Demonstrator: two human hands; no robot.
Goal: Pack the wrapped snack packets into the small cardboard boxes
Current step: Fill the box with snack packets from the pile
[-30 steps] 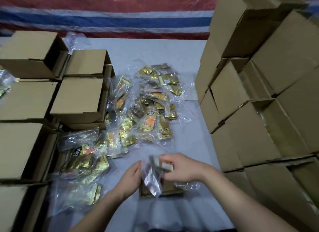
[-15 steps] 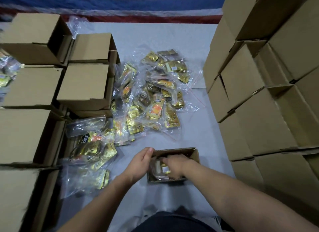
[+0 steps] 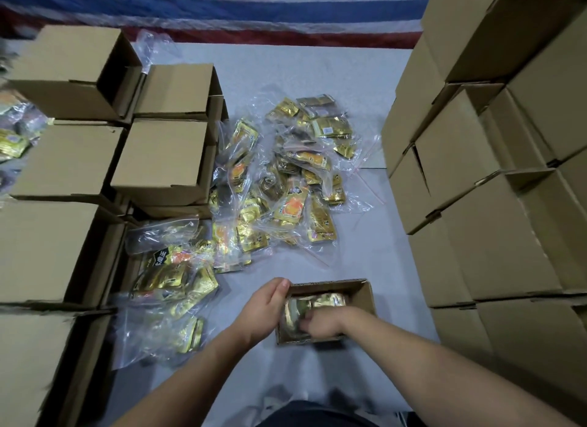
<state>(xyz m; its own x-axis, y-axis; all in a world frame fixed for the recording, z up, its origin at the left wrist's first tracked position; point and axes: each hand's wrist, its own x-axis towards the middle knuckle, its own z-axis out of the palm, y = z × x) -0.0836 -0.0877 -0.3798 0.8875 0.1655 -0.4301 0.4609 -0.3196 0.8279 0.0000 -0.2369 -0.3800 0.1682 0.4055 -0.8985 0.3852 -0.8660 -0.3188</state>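
Your right hand [image 3: 320, 326] is down inside the small box [image 3: 362, 299], fingers curled on the gold packet [image 3: 313, 302]; press it flat into the bottom. Left hand [image 3: 270, 302] lies open against the box's left wall, steadying it. Beyond both, loose packets [image 3: 286, 185] wait on the worktop [image 3: 365, 261].

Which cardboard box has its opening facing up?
The small box between the hands, gold packets inside. The stacked boxes all show their openings sideways.
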